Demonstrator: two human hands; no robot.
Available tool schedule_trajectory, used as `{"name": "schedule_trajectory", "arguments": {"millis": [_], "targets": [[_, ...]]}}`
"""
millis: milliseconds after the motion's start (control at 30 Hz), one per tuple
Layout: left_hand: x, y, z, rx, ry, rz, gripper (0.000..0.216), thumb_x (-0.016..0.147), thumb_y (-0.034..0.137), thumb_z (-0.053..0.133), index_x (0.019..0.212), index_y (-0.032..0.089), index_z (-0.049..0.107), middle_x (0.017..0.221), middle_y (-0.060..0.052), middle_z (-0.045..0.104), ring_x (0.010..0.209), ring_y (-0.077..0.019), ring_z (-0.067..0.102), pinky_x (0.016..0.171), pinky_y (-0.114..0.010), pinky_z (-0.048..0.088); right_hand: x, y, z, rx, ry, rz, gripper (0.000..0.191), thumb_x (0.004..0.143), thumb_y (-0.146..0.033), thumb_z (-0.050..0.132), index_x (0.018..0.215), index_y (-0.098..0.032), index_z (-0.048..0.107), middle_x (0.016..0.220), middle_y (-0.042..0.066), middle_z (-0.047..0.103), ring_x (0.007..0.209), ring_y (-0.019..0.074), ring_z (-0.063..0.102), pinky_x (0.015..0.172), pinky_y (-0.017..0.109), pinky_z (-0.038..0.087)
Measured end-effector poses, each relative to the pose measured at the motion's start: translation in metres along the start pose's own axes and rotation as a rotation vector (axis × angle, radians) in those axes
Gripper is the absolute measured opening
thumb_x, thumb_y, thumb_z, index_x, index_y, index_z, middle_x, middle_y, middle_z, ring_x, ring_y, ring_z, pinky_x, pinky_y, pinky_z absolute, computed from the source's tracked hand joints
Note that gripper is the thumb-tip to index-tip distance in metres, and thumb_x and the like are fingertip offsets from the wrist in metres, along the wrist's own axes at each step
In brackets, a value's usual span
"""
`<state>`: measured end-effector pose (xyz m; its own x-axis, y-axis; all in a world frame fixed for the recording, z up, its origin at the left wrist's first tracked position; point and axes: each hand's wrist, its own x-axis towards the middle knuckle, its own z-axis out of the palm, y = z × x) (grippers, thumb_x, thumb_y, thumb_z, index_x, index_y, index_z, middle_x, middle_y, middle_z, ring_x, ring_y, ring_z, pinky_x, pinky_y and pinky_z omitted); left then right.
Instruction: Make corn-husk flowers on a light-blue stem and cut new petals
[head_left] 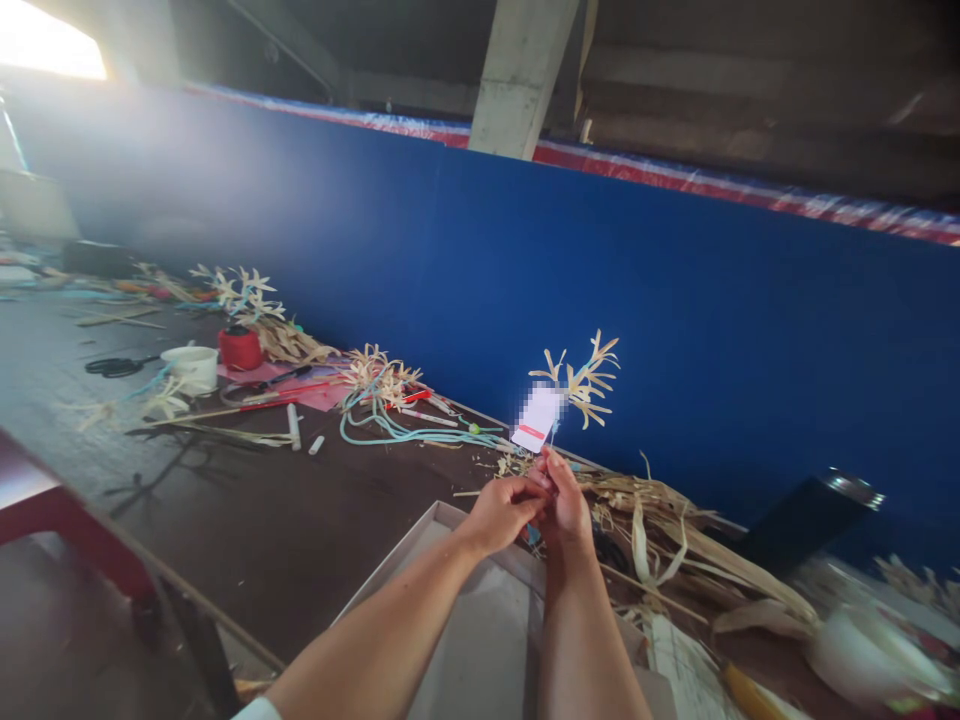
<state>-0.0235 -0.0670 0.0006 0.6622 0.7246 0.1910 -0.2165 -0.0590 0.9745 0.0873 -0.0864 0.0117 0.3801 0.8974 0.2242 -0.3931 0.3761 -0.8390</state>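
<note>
Both hands meet above the table's middle and pinch the stem of a small straw flower sprig (583,378) that stands upright above them. My left hand (501,512) grips the stem from the left, fingers closed. My right hand (564,500) holds it from the right, fingers wrapped round. A white tag (537,418) with a red stripe hangs on the stem just above my fingers. A pile of dried husk strips (675,530) lies right behind the hands.
A grey tray (450,620) sits under my forearms. Further left lie more straw flowers (375,375), a teal cord (405,430), a red pot (240,348), a white cup (191,365) and scissors (112,366). A blue wall (675,300) backs the table. A white bowl (862,650) stands at right.
</note>
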Motion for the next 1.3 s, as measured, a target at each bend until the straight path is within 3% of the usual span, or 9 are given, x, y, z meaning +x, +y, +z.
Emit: {"name": "schedule_trajectory", "arguments": {"millis": [467, 900, 1300], "targets": [[0.0017, -0.0040, -0.0014, 0.016, 0.021, 0.025, 0.026, 0.075, 0.031, 0.057, 0.093, 0.015, 0.066, 0.065, -0.001, 0.056, 0.049, -0.0085, 0.048, 0.047, -0.021, 0.042, -0.0024, 0.0000, 0.0011, 0.012, -0.018, 0.075, 0.025, 0.075, -0.043, 0.064, 0.088, -0.023, 0.059, 0.055, -0.008, 0.037, 0.037, 0.0057, 0.027, 0.030, 0.020, 0.022], [0.0010, 0.0002, -0.0008, 0.024, 0.035, 0.028, 0.022, 0.075, 0.028, 0.055, 0.089, 0.013, 0.065, 0.068, -0.002, 0.057, 0.050, -0.0087, 0.049, 0.044, -0.020, 0.042, -0.0002, 0.0023, 0.0007, 0.108, 0.014, 0.024, 0.028, 0.073, -0.028, 0.069, 0.099, -0.026, 0.061, 0.062, -0.007, 0.041, 0.044, 0.0053, 0.032, 0.033, 0.016, 0.024], [0.0049, -0.0039, -0.0022, -0.019, 0.027, 0.008, 0.025, 0.074, 0.035, 0.059, 0.082, 0.012, 0.063, 0.067, -0.002, 0.057, 0.050, -0.0087, 0.049, 0.045, -0.021, 0.041, 0.0019, 0.0059, 0.0000, 0.045, 0.076, -0.011, 0.036, 0.069, -0.027, 0.073, 0.104, -0.024, 0.065, 0.063, -0.006, 0.044, 0.050, 0.0054, 0.036, 0.038, 0.016, 0.026]]}}
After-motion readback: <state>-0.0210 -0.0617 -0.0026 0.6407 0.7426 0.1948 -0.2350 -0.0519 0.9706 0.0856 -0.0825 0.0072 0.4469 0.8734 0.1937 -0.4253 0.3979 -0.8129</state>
